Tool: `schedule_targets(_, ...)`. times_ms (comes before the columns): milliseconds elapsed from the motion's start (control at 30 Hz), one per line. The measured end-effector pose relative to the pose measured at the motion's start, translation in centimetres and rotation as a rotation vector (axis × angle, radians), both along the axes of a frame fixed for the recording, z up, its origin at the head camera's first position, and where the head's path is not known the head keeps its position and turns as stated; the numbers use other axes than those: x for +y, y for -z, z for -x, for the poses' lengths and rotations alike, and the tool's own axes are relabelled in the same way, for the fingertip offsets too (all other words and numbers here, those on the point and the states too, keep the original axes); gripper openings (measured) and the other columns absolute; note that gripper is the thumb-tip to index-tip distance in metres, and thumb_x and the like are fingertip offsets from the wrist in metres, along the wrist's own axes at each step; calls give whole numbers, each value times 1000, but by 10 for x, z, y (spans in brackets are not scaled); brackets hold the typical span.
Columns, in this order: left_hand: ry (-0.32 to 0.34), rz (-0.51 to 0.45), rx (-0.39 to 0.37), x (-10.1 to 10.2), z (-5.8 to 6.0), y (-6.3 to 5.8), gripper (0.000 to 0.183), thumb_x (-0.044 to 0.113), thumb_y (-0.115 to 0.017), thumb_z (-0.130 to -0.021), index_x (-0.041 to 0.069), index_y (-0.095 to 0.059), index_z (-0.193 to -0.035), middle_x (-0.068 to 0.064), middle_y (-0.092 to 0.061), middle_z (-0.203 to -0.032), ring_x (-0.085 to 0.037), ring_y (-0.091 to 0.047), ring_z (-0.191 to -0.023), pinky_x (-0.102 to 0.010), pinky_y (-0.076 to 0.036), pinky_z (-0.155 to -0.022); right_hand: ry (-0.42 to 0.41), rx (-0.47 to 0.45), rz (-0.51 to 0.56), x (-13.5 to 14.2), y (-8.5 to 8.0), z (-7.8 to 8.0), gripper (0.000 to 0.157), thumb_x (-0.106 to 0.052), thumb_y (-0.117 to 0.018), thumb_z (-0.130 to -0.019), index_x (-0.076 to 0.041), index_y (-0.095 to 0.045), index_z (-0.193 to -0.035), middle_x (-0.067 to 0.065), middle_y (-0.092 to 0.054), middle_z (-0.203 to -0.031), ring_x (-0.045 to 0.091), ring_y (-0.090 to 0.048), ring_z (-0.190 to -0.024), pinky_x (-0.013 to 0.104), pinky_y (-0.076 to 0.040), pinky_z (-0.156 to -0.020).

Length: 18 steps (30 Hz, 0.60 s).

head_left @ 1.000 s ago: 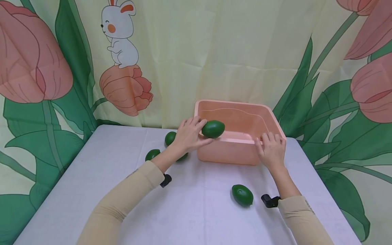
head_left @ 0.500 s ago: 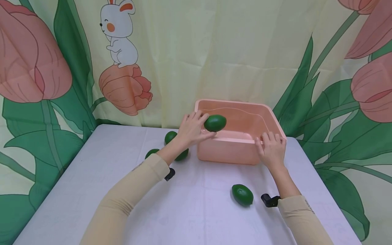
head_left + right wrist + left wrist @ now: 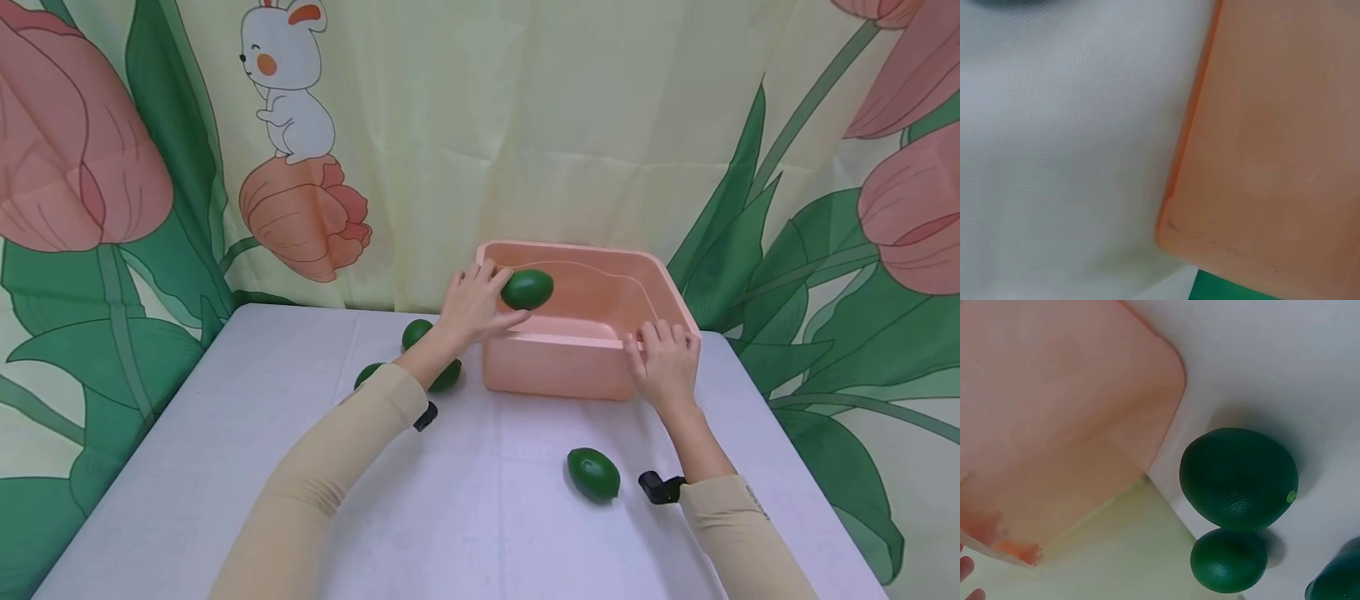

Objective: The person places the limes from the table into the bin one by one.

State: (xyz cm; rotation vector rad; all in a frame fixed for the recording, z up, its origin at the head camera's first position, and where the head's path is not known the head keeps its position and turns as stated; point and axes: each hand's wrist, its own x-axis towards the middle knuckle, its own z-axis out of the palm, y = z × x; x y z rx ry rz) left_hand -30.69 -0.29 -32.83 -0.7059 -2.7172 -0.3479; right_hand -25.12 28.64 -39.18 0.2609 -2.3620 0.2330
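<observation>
In the head view my left hand [image 3: 477,307] pinches a dark green lime-like fruit [image 3: 528,289] between thumb and fingers, over the left part of a pink plastic bin [image 3: 558,367]. My right hand [image 3: 664,363] grips the bin's front rim near its right corner, fingers hooked over the edge. Inside the bin, the visible floor is bare pink. Several more green fruits lie on the table left of the bin, partly behind my left forearm; the left wrist view shows a large one [image 3: 1239,479] touching a smaller-looking one [image 3: 1229,560].
A single green fruit [image 3: 593,475] lies on the white tablecloth [image 3: 480,517] in front of the bin, near my right wrist. Behind the table hangs a curtain [image 3: 585,125] printed with tulips and a rabbit, close to the bin's back wall.
My left hand has moved slightly up and to the right with the fruit, from the bin's front rim to over its inside. The right hand stays on the rim.
</observation>
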Motion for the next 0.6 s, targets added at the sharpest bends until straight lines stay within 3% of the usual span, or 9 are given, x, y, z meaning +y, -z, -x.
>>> schedule_targets(267,-26,29,-12,2,12,0,65,63,-50,-78,20,-44,-126,-4,-43,-113,-20,-40,-103,-40,-33,-84,-3,5,1,-1,-1,0,54,-47,-25,-93,-1,-52,-85,19,-52,-85,36,-42,-83,53,-26,-80)
schedule_targets(600,-64,43,-72,2,18,-2,65,63,-49,-79,21,-41,-127,-4,-41,-119,-21,-40,-106,-40,-31,-86,5,-4,-2,-2,-3,-1,51,-46,-27,-92,-1,-52,-85,19,-52,-86,36,-42,-84,53,-26,-80)
